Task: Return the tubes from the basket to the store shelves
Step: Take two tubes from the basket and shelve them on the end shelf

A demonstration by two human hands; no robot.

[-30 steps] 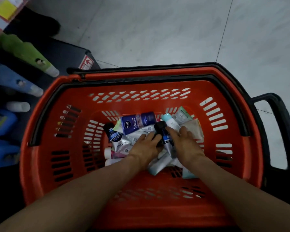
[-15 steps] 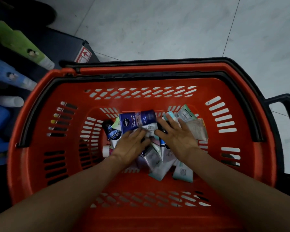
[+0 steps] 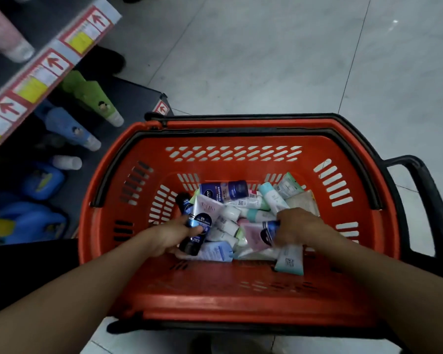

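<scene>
- Tubes (image 3: 241, 210) lay heaped loosely on the floor of the orange basket (image 3: 241, 302), toward its far side.
- Left hand (image 3: 169, 236) curled its fingers round a dark blue tube (image 3: 198, 224) at the heap's left edge, apparently to lift it clear.
- Right hand (image 3: 299, 228) closed on a blue-and-white tube (image 3: 268, 232) at the heap's right, likely taking a second one for the same trip.
- Shelf (image 3: 36, 80) with price labels stood just left of the basket, close enough for restocking.
</scene>
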